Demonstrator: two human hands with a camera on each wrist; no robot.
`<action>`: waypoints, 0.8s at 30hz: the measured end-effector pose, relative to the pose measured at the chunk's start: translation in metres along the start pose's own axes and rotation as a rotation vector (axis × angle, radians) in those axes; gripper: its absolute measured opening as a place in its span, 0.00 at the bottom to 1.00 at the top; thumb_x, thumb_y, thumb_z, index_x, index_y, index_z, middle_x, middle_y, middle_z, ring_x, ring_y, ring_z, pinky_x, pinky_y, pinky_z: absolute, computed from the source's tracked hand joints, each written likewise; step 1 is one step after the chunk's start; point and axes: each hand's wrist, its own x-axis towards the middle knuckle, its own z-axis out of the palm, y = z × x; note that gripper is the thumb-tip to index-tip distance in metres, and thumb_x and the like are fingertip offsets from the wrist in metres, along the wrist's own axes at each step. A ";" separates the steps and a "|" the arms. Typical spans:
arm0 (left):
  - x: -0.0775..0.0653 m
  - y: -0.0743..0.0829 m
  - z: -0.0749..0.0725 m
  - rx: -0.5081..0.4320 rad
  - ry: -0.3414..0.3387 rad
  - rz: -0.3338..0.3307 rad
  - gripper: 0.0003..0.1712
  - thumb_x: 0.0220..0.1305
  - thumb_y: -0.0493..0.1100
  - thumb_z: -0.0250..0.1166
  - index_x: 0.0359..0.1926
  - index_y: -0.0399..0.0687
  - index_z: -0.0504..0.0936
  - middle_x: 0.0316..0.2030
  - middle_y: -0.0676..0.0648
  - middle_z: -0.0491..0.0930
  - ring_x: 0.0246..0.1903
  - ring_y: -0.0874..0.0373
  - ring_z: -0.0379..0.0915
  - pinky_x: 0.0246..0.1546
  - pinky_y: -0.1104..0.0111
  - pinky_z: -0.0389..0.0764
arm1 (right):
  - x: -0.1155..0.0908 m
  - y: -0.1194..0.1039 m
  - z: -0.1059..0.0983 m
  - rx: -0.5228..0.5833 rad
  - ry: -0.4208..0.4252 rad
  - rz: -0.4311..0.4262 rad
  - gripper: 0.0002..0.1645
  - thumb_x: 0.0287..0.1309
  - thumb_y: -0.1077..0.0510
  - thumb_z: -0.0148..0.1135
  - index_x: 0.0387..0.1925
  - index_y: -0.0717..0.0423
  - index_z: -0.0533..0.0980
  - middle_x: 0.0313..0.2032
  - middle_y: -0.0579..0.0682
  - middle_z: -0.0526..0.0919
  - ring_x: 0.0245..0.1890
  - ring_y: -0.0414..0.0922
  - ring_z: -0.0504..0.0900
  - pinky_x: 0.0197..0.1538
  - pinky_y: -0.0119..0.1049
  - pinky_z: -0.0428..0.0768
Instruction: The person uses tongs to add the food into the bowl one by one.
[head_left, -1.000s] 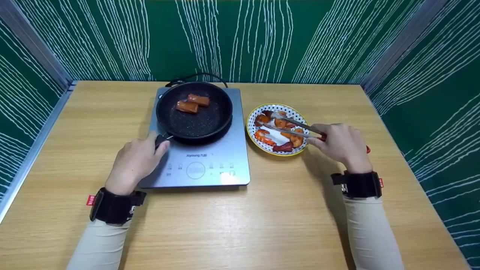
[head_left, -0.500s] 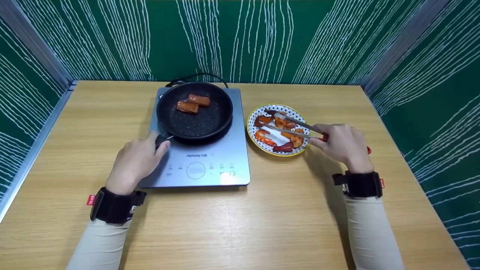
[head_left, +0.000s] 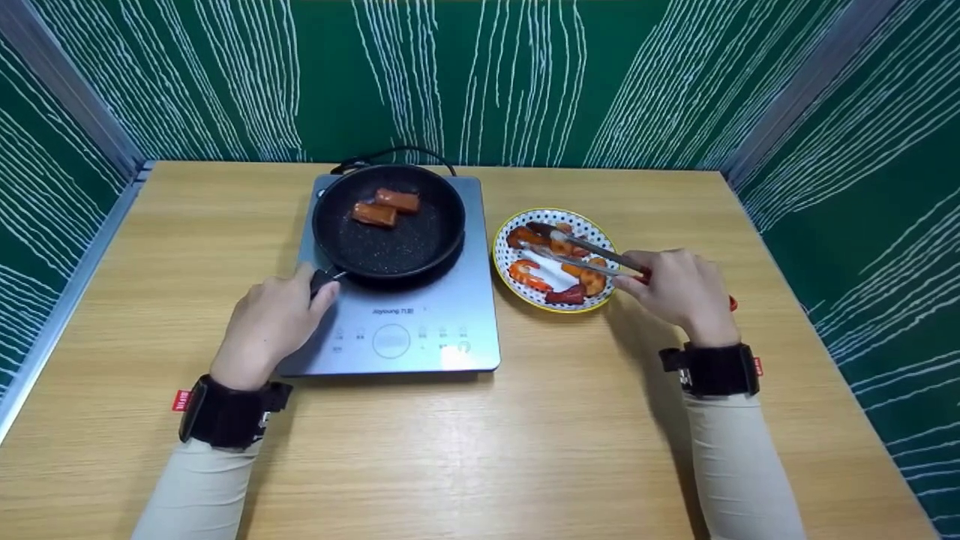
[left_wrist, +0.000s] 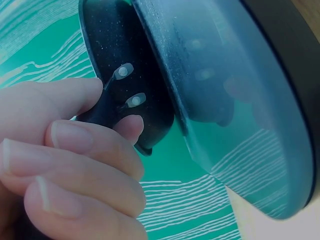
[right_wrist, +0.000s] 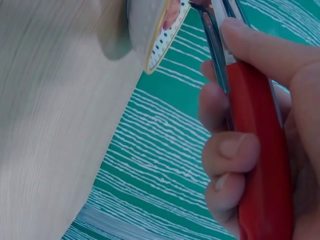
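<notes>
My left hand (head_left: 270, 319) grips the black handle (left_wrist: 100, 112) of a frying pan (head_left: 390, 251), fingers curled round it in the left wrist view. Two brown sausage pieces (head_left: 375, 214) lie in the pan, which is on a silver induction cooker (head_left: 442, 315). My right hand (head_left: 679, 289) holds metal tongs (right_wrist: 260, 150) by their red grips. The tongs' tips reach over a dotted, yellow-rimmed plate (head_left: 510, 289), on either side of a dark brown food piece (head_left: 525, 238); whether they squeeze it is unclear. A shrimp (head_left: 529, 276) and a dark red piece (head_left: 566, 294) share the plate.
Wooden table (head_left: 450, 450) beneath everything. A black cable (head_left: 409, 148) curves behind the pan. Green panels (head_left: 510, 82) with white streaks enclose the back and both sides. The plate stands just right of the cooker.
My right hand has shifted slightly left, and the tongs' tips have moved left over the dark brown piece at the plate's upper left. My left hand and the pan have stayed put.
</notes>
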 end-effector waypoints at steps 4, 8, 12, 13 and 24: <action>0.000 0.000 0.000 -0.008 -0.002 -0.004 0.24 0.84 0.58 0.52 0.51 0.39 0.73 0.27 0.44 0.65 0.28 0.45 0.71 0.28 0.60 0.61 | 0.001 -0.002 0.002 -0.009 0.010 -0.015 0.24 0.68 0.42 0.72 0.56 0.52 0.87 0.27 0.50 0.82 0.28 0.51 0.75 0.33 0.43 0.66; -0.001 0.000 0.000 -0.016 -0.004 -0.008 0.24 0.84 0.58 0.52 0.51 0.39 0.73 0.27 0.44 0.65 0.29 0.45 0.71 0.28 0.60 0.62 | 0.001 -0.002 0.002 -0.028 0.021 -0.025 0.23 0.68 0.42 0.72 0.55 0.51 0.87 0.25 0.50 0.79 0.27 0.51 0.74 0.31 0.43 0.64; -0.001 0.000 0.000 -0.023 -0.009 -0.014 0.25 0.84 0.59 0.51 0.51 0.40 0.72 0.28 0.44 0.65 0.29 0.45 0.72 0.28 0.60 0.62 | 0.000 -0.002 0.000 -0.040 0.018 -0.038 0.21 0.69 0.41 0.70 0.54 0.50 0.87 0.23 0.49 0.75 0.26 0.50 0.72 0.30 0.43 0.62; -0.001 0.000 0.000 -0.022 -0.009 -0.014 0.25 0.84 0.59 0.51 0.51 0.40 0.73 0.28 0.44 0.65 0.29 0.45 0.71 0.28 0.60 0.62 | 0.000 -0.002 -0.001 -0.042 0.013 -0.042 0.22 0.70 0.41 0.70 0.54 0.50 0.87 0.23 0.49 0.75 0.26 0.50 0.72 0.30 0.43 0.62; 0.000 -0.002 0.001 0.015 0.016 0.029 0.25 0.84 0.58 0.51 0.50 0.37 0.73 0.27 0.44 0.64 0.28 0.45 0.69 0.29 0.59 0.61 | -0.001 0.001 0.001 -0.073 0.035 -0.059 0.21 0.71 0.41 0.69 0.54 0.49 0.87 0.21 0.48 0.69 0.24 0.50 0.69 0.29 0.43 0.60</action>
